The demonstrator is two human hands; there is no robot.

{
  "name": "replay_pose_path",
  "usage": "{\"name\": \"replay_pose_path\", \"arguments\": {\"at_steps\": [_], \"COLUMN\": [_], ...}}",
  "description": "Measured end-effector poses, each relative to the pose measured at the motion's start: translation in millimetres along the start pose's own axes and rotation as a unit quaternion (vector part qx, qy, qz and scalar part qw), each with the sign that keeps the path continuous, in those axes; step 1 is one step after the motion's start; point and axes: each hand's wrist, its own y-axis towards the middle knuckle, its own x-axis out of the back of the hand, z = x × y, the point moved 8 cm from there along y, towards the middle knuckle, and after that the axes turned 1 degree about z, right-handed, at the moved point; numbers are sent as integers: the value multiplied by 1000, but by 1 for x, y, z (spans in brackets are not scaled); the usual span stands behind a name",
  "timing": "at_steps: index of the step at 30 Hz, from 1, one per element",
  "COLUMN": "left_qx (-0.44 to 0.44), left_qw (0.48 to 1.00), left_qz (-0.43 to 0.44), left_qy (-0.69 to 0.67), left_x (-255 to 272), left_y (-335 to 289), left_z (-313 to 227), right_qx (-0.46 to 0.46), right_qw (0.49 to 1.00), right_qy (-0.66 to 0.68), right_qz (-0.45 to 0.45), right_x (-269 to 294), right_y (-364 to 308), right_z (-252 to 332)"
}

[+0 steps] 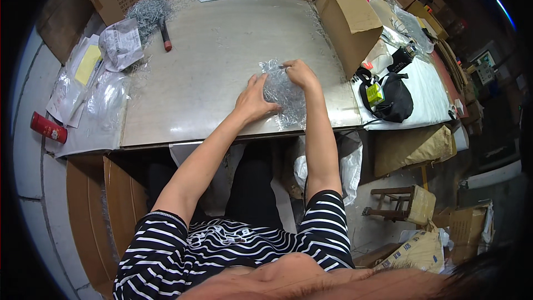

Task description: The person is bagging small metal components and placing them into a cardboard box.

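Note:
A loose heap of shiny, silvery thin pieces [287,100] lies near the front edge of the metal-topped table [194,78]. Whether they are loose or partly inside clear plastic, I cannot tell. My left hand [256,100] rests at the heap's left side, thumb and fingers spread apart around its edge. At the far right of the heap, my right hand [301,74] is closed in a pinch. A small dark tip shows by its fingers, too small to name. A second silvery pile [149,15] sits at the back left, beside a tool with a red-ended dark handle [166,41].
Crumpled plastic packaging [121,44] and papers [83,72] cover the left side, with a red can [49,128] at the corner. An open cardboard box [350,28] stands at the right. Beyond it lie a black bag [394,100] and a dark bottle-like object [402,57].

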Motion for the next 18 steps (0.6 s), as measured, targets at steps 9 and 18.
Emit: {"name": "replay_pose_path", "arguments": {"at_steps": [9, 18], "left_qx": [21, 31], "left_qw": [1000, 997], "left_qz": [-23, -59], "left_qy": [0, -39], "left_x": [5, 6], "left_y": [-7, -7], "left_z": [-2, 2], "right_qx": [-134, 52], "right_qw": [975, 994], "right_qy": [48, 18], "right_qz": [171, 98], "right_x": [10, -9], "right_y": [-62, -49], "right_z": [57, 59]}}
